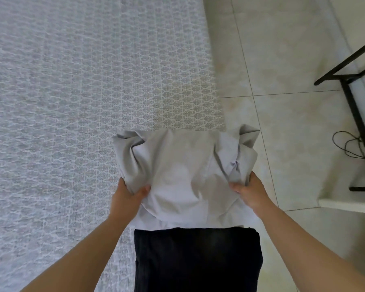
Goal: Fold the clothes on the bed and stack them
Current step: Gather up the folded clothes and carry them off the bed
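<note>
A light grey garment (183,169), partly folded and bunched at both sides, is held up over the right edge of the bed (72,102). My left hand (126,197) grips its left side with the thumb on top. On the opposite side my right hand (251,192) grips the cloth the same way. A folded dark navy garment (196,260) lies directly below the grey one, near the bed's edge at the bottom of the view.
The bed carries a pale patterned cover. Cream floor tiles (293,123) run along the right. A black metal frame (354,106) with a dark cable (350,146) stands at the far right, above a white ledge (346,205).
</note>
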